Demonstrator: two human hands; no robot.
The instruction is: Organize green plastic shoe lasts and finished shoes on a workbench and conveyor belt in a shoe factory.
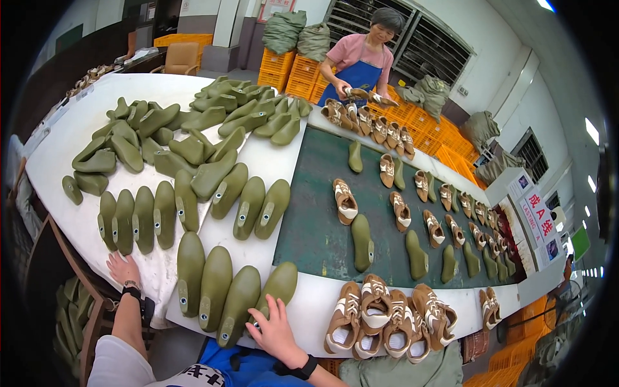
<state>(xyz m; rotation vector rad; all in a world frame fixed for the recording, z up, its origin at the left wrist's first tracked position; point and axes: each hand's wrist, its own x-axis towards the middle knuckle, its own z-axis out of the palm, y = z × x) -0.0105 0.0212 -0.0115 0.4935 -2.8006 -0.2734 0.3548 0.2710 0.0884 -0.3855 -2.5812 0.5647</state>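
My left hand (123,269) lies on the white cloth-covered table with its fingers spread, just below a row of upright green shoe lasts (144,219). It holds nothing. My right hand (278,327) has its fingers apart, touching the lower part of the rightmost green shoe last (282,284) in the near row. Beside that one, another shoe last (240,303) and two more line up to the left, heels toward me. To the right of my right hand, brown and white sneakers (377,303) stand close together on the table's near edge.
A heap of loose lasts (129,138) covers the far left of the table. The green conveyor belt (316,187) carries shoes and lasts in rows. Across it, a co-worker (364,58) in a blue apron holds shoes. Orange crates (422,129) stand behind.
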